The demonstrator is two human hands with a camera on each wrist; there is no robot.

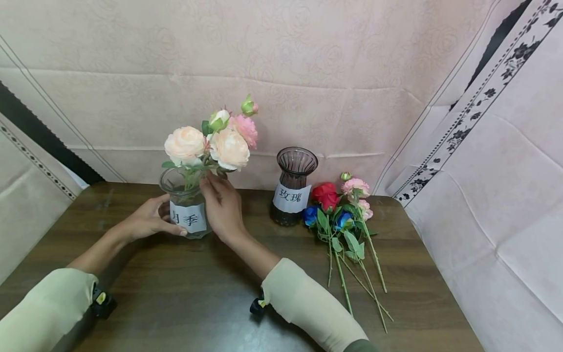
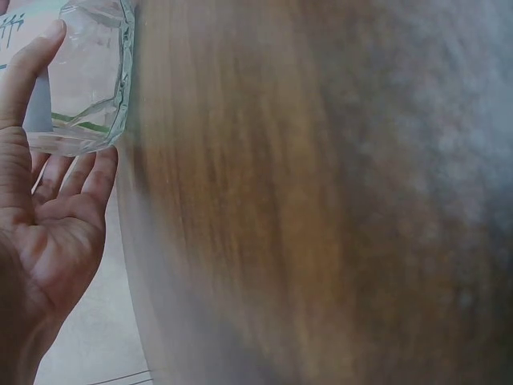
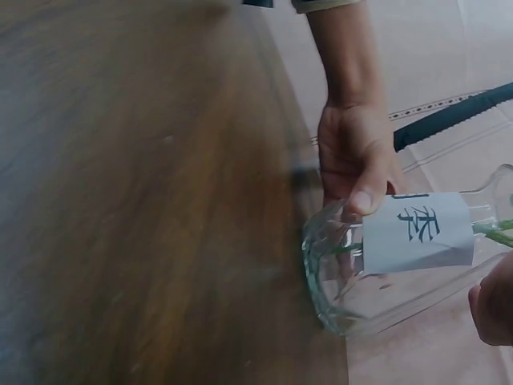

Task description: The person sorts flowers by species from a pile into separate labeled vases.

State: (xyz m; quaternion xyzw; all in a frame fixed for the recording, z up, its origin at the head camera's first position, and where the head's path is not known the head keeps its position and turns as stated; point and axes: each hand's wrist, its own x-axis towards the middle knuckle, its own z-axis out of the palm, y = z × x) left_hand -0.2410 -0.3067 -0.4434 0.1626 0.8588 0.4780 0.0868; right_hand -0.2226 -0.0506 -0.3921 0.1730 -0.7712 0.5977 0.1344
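A clear glass vase point(image 1: 188, 200) with a white label point(image 1: 193, 218) stands on the table at left of centre. My left hand point(image 1: 149, 217) grips its lower side, thumb across the label in the right wrist view. Peach roses point(image 1: 229, 149), a pink bloom point(image 1: 244, 130) and buds rise from the vase, leaning right. Green stems point(image 3: 498, 233) run down inside the glass. At the right of the rim, my right hand point(image 1: 224, 208) pinches a flower stem just below the blooms; its fingertips are partly hidden behind them.
A dark glass vase point(image 1: 293, 168) with a white label is farther right. Beside it lie red point(image 1: 326, 195), blue point(image 1: 310, 215) and pink point(image 1: 355, 186) flowers, their long stems toward the front of the brown table point(image 1: 211, 303). Pale cloth point(image 1: 308, 112) hangs behind.
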